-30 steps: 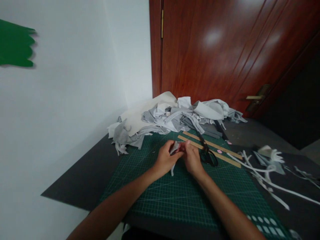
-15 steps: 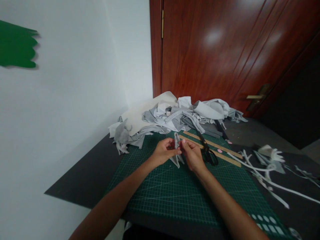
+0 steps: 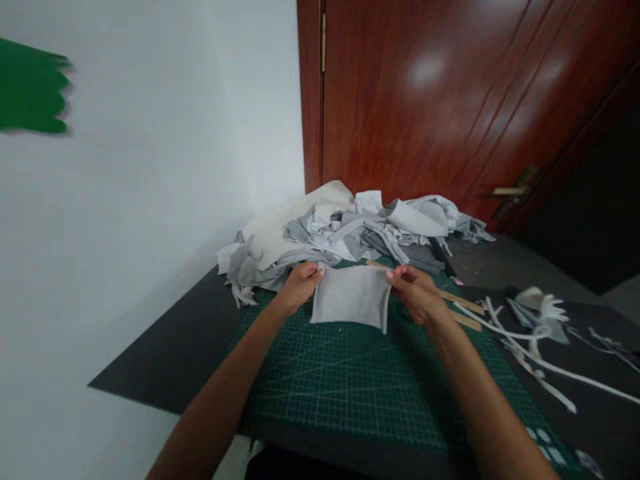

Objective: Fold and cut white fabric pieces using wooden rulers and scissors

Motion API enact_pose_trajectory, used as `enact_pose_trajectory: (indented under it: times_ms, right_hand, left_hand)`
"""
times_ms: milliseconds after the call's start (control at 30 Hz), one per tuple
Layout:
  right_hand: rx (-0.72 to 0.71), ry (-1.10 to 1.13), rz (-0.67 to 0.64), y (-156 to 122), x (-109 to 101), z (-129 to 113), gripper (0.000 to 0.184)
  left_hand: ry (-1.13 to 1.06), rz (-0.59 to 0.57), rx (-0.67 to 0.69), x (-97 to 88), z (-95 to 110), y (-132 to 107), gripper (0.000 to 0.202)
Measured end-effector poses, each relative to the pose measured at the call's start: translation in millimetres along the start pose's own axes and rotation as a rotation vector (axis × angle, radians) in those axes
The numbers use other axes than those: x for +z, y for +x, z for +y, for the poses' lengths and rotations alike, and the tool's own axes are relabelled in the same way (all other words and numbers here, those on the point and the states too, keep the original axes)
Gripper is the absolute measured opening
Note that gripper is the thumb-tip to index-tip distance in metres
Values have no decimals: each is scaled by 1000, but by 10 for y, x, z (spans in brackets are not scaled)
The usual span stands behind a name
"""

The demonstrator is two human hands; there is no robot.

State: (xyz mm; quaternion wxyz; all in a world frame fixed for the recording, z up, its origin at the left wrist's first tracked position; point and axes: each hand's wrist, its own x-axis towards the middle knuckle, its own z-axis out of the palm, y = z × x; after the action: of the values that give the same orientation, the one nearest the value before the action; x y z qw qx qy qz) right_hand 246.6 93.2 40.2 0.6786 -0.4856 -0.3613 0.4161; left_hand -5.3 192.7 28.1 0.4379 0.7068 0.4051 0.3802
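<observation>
A light grey rectangular piece of fabric (image 3: 351, 295) is stretched out between my two hands, over the green cutting mat (image 3: 345, 387). My left hand (image 3: 303, 283) pinches its upper left corner between thumb and fingers. At the upper right corner, my right hand (image 3: 416, 290) grips the cloth the same way. The lower edge of the fabric hangs free, and its right side looks folded or rolled. Behind my right hand, wooden rulers (image 3: 465, 320) show only in part, and the scissors are mostly hidden.
A heap of grey and white fabric scraps (image 3: 350, 230) lies along the back of the black table (image 3: 165, 353), by the wall and the brown door (image 3: 410, 100). White strips (image 3: 560, 370) and more scraps (image 3: 543, 310) lie on the right.
My hands have moved apart, the left one leftward and the right one rightward. The fabric, folded between them before, is now spread out flat.
</observation>
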Motion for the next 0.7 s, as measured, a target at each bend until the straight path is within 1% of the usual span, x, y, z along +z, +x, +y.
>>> enact_pose_trajectory:
  times_ms: [67, 100, 133, 167, 200, 233, 267, 333, 367, 467, 533, 567, 600, 667, 700]
  right_hand:
    - [141, -121, -159, 23, -163, -25, 45]
    - [183, -210, -225, 32, -224, -11, 40]
    - [192, -337, -275, 43, -267, 21, 33]
    - [168, -495, -297, 54, -289, 71, 25]
    - [112, -678, -291, 67, -293, 134, 17]
    - [35, -863, -274, 81, -281, 203, 12]
    - [-16, -960, -250, 95, -258, 273, 11]
    - [-94, -1054, -213, 121, -197, 387, 13]
    - [-118, -1064, -202, 129, -169, 421, 15]
    - [-218, -1163, -136, 128, -148, 406, 26]
    - [-270, -1330, -35, 109, -200, 315, 29]
    - [-267, -1438, 27, 96, -241, 260, 29]
    - [-227, -1546, 83, 83, -288, 207, 29]
    - [-65, -1698, 155, 61, -379, 127, 32]
    - [17, -1735, 158, 55, -416, 107, 39]
  left_hand:
    - [113, -101, -52, -91, -54, -6, 21]
    - [174, -137, -73, -111, -87, -14, 20]
    - [239, -159, -88, -114, -123, -23, 20]
    - [305, -170, -94, -101, -159, -31, 21]
    - [372, -169, -92, -76, -193, -37, 23]
    - [438, -161, -82, -43, -221, -40, 25]
    - [500, -149, -68, -6, -244, -40, 27]
    - [611, -121, -40, 64, -273, -38, 26]
    - [659, -107, -31, 92, -279, -36, 24]
    - [776, -55, -21, 138, -277, -43, 12]
    - [837, -16, -18, 143, -256, -58, 7]
    - [863, 5, -13, 141, -239, -68, 9]
    - [886, 27, -6, 139, -217, -79, 15]
    - [925, 84, 19, 141, -163, -101, 31]
    - [945, 119, 50, 148, -134, -112, 39]
